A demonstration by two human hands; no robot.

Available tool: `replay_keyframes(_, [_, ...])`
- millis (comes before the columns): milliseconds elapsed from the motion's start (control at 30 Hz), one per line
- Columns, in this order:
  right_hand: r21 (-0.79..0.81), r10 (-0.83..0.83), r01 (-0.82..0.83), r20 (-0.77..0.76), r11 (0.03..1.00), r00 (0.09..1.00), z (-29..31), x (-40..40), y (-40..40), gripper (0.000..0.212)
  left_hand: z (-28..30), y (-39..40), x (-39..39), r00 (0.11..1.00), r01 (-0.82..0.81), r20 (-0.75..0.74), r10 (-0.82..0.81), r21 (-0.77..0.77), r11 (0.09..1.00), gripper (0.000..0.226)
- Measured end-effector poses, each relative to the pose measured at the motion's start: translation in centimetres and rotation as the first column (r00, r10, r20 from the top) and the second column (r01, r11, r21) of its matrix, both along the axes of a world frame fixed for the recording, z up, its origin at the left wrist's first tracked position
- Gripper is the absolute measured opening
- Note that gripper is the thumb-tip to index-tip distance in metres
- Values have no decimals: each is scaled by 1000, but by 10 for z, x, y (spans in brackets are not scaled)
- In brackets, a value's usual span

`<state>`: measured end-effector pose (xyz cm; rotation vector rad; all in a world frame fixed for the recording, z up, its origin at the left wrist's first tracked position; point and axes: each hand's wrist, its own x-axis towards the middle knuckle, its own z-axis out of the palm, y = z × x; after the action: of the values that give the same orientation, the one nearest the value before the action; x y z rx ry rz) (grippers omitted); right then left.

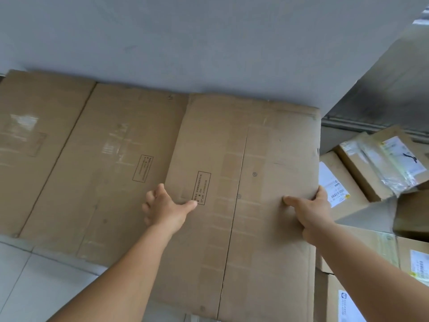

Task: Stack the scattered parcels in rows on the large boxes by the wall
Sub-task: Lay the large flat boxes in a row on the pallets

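A large flattened brown cardboard box [243, 140] lies in front of me, its far edge against the grey wall. My left hand [163, 205] grips its left edge, thumb on top and fingers curled under. My right hand [311, 212] grips its right edge the same way. This box overlaps a second large flat box [104, 147] lying to its left along the wall. Scattered parcels lie at the right: one with a white label [336, 182], one wrapped in clear tape [380, 163], and others at the lower right [415, 259].
The grey wall [185, 43] runs along the back. A grey ledge or cabinet side [383, 89] rises at the right. Light tiled floor [34, 275] shows at the lower left. A grey box flap [371, 214] juts in among the parcels.
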<state>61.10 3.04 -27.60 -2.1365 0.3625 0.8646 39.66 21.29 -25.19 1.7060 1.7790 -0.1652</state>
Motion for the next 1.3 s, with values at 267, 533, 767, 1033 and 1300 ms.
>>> replay_keyframes(267, [77,-19,25,-70,997,997,-21,15,0,67,-12,0,12,995,79,-54,-79,16,997,98])
replay_keyframes(533, [92,60,-59,-4,994,998,-30,-8,-2,91,-18,-53,16,874,486,30,-485,-63,872,109])
replay_keyframes(767, [-68,252,-257,-71,964,965,-16,-69,-51,109,-9,-112,-43,539,770,-161,-827,-304,561,122])
replay_keyframes(1033, [-191,194,-246,-255,950,947,9,-125,-84,112,-7,-122,-68,364,851,-280,-888,-288,440,106])
replay_keyframes(1300, [-158,132,-172,-236,972,963,1,-119,-76,106,-16,-103,-65,255,886,-282,-925,-315,340,112])
